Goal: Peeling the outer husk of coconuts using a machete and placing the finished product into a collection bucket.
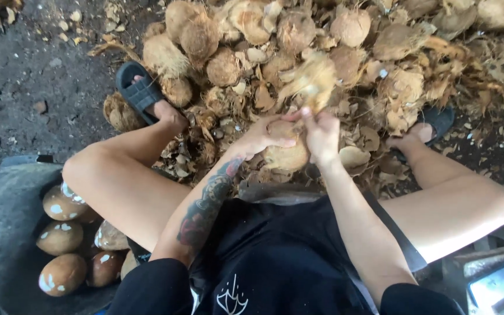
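Note:
A partly husked coconut (pixel 287 156) sits between my knees, over a flat metal blade (pixel 275 193) that shows just below it. My left hand (pixel 261 137) grips the coconut's left and top side. My right hand (pixel 322 134) clasps its right side and pinches a strip of fibrous husk (pixel 313 81) that stands up, blurred, above the nut. Both forearms reach forward from my lap; the left one is tattooed.
A heap of unhusked coconuts and torn husk pieces (pixel 298 41) fills the ground ahead. A dark tub (pixel 1 221) at lower left holds several peeled brown coconuts (pixel 60 236). My feet wear dark sandals (pixel 138 90) either side of the heap.

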